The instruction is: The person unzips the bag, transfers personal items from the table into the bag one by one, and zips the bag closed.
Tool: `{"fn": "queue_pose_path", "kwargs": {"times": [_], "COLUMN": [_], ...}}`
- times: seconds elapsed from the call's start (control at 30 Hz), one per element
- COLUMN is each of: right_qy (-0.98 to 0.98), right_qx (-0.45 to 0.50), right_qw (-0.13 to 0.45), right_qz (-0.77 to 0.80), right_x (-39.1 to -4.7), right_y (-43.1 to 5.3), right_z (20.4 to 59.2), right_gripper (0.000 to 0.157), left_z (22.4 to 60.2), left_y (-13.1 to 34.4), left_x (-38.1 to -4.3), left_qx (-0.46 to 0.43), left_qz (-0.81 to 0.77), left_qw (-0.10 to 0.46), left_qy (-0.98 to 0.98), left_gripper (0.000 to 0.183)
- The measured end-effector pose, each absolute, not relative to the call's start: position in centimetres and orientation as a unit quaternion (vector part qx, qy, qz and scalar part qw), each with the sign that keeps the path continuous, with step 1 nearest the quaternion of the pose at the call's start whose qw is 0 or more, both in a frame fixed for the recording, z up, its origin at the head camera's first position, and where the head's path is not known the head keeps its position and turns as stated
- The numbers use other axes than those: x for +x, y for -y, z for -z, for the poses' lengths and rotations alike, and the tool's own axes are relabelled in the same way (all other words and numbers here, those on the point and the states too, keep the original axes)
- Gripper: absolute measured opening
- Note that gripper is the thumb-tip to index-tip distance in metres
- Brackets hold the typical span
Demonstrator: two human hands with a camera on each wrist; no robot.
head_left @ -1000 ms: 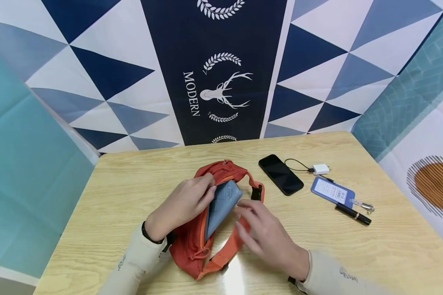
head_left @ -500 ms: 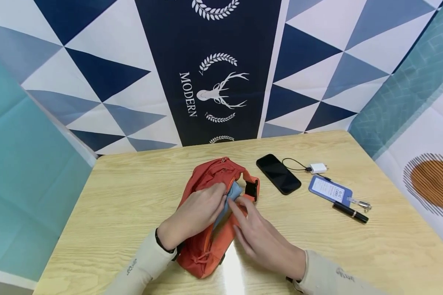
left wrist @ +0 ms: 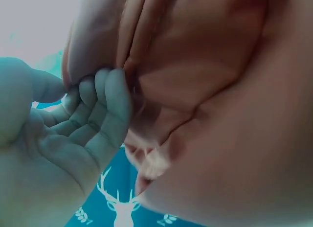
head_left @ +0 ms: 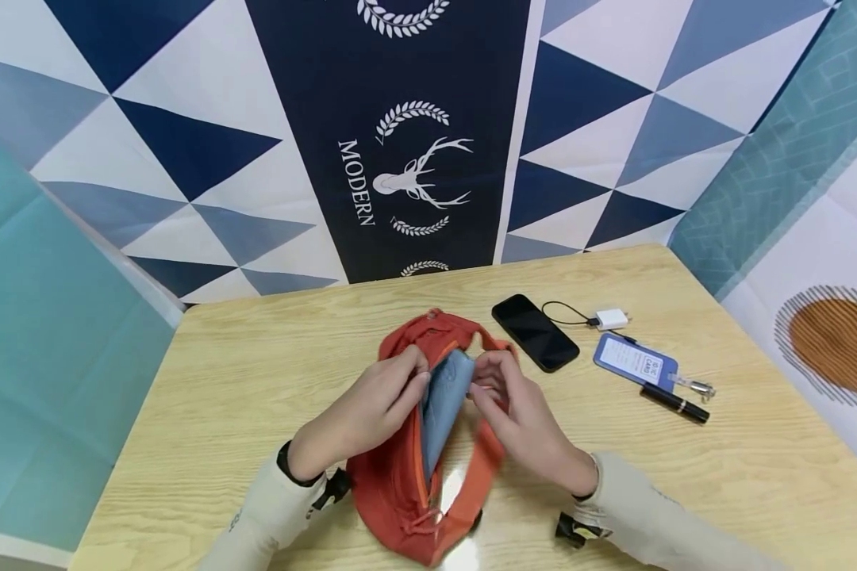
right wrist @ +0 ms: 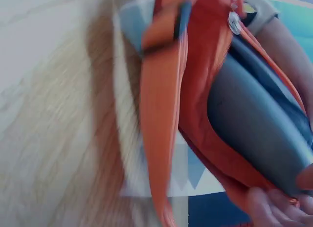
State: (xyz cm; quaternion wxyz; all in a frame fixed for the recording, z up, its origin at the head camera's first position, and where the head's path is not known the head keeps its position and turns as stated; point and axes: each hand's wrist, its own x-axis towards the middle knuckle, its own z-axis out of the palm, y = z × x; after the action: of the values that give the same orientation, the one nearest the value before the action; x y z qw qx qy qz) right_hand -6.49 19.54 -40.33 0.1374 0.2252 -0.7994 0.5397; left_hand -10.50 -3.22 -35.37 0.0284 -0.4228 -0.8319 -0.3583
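A red waist bag [head_left: 393, 468] with an orange strap [head_left: 482, 476] stands on the table, its zipped opening spread. Inside shows a smooth blue-grey item [head_left: 444, 408], its lower part hidden by the bag. My left hand [head_left: 360, 408] pinches the left rim; the left wrist view shows thumb and curled fingers [left wrist: 110, 95] on the fabric. My right hand [head_left: 524, 416] has curled fingers at the opening's upper right, beside the blue-grey item. In the right wrist view, fingers [right wrist: 274, 207] grip the rim near the zipper end, with the thumb close to the item.
Right of the bag lie a black phone [head_left: 536, 333], a white charger plug [head_left: 611, 319] with a black cable, a blue ID card holder [head_left: 632, 361] with a clip, and a black pen [head_left: 674, 403]. A patterned cloth [head_left: 250, 182] hangs behind the wooden table [head_left: 236, 373].
The bag's opening was narrowed half a second ago and is now spread wider, showing more of the blue-grey item. My right hand has risen slightly, its fingers now curled at the rim.
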Motion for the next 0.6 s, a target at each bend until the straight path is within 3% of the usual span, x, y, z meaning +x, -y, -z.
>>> {"fn": "queue_pose_path", "kwargs": {"times": [0.23, 0.6], "right_qy": [0.839, 0.862], "right_qx": [0.186, 0.155], "right_qw": [0.157, 0.128], "right_qz": [-0.487, -0.465], "right_x": [-6.4, -6.7], "right_y": [-19.8, -19.3], "right_z": [40.2, 41.3], "right_gripper": [0.034, 0.048], "left_z": [35.7, 36.2], "left_y": [2.5, 1.6], "left_x": [-10.1, -9.2], "left_qx": [-0.444, -0.465], "left_qz": [0.351, 0.325], "left_qw": [0.026, 0.011], "left_qy": [0.824, 0.823], "left_gripper": [0.012, 0.014]}}
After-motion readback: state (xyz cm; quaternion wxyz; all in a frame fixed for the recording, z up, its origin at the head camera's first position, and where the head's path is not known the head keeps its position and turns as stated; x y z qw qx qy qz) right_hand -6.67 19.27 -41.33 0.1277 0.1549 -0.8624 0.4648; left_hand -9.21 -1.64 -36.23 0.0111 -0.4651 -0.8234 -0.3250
